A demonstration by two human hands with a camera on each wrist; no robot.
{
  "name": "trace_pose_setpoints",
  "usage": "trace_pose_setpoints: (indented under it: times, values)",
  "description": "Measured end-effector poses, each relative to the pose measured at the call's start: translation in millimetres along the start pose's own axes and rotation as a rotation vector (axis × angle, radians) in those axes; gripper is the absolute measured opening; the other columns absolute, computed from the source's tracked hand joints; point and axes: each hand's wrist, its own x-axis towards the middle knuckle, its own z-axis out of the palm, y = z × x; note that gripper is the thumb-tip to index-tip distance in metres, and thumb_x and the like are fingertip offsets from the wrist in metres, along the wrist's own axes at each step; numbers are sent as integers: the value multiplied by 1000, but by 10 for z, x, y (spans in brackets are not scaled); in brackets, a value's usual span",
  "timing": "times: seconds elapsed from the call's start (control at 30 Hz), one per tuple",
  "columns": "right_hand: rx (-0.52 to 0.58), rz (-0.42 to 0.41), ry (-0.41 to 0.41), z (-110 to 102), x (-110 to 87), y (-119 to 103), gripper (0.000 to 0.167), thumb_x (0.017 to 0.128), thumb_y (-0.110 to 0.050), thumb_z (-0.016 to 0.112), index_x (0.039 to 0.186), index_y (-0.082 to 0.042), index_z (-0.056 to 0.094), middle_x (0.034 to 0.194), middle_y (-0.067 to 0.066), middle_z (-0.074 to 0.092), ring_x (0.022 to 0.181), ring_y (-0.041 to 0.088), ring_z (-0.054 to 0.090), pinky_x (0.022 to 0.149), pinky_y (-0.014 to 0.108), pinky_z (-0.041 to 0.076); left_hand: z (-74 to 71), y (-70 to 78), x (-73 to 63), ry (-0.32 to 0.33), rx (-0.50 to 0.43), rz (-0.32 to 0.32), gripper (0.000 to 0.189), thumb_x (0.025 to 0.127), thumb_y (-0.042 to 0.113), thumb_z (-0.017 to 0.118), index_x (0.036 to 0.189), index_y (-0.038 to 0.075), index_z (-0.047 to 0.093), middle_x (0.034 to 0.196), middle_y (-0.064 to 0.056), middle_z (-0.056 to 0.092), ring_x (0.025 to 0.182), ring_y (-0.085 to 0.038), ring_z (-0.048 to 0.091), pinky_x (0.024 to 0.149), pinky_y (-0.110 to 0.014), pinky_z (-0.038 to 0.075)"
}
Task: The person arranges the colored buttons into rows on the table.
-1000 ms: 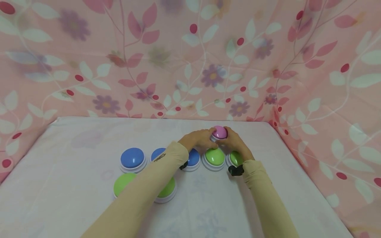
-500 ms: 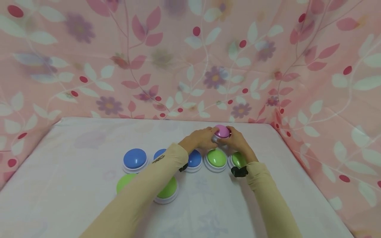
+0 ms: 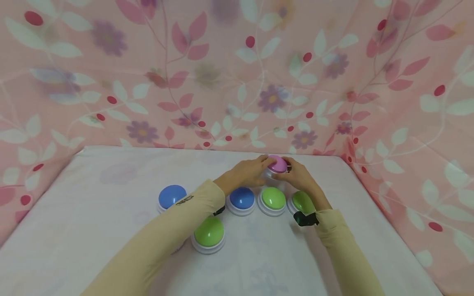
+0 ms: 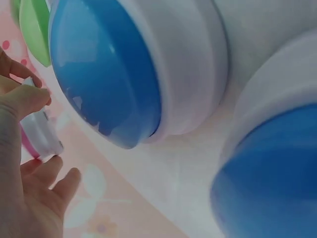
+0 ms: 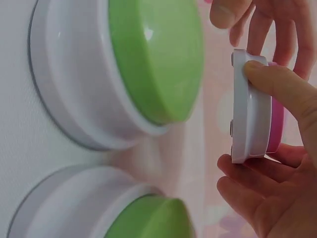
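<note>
A pink-domed push button [image 3: 278,164] with a white base is held up off the table between both hands, behind the row of buttons. My right hand [image 3: 299,177] grips its right side; in the right wrist view that thumb presses the white base [image 5: 251,114] and other fingers lie at its lower edge. From the left, my left hand [image 3: 247,172] holds it too, a finger over the dome's edge. In the left wrist view it is partly hidden by fingers. Nearest below stand a green button [image 3: 273,198], another green button [image 3: 302,201] and a blue button [image 3: 242,198].
The buttons stand on a white-covered table [image 3: 259,255]. Further left are a blue button [image 3: 172,196] and, nearer, a green button [image 3: 209,231]; the left sleeve [image 3: 166,234] covers part of this area. A pink floral cloth [image 3: 229,82] rises behind and at the sides.
The head view has shifted, so the scene slides right. My left forearm has swung leftward over the buttons, uncovering more of one blue button. Both hands keep holding the pink button.
</note>
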Motion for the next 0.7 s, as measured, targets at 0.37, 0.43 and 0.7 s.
trace_pose_setpoints:
  times: [0.37,0.43,0.7]
  values:
    - [-24,-54,10,-62,-235,-245,83,83,-40,79,148,-5,39,144,17,50,128,36,52,105,50,45,-161,34,-281,72,38,126,71,93,27,68,154,21,34,162,-10,25,117,-28,62,90,-36,55]
    - [-21,-74,8,-73,-280,-282,84,82,-40,80,148,-5,39,145,17,49,130,37,51,105,50,44,-184,38,-341,91,49,148,69,93,29,67,154,23,35,162,-10,26,116,-26,63,87,-35,56]
    - [-4,-126,-22,-50,-479,-434,86,81,-39,81,148,-6,39,147,15,48,132,35,51,105,49,44,-260,46,-601,147,63,219,67,91,30,70,151,26,41,158,-9,34,105,-23,67,75,-31,58]
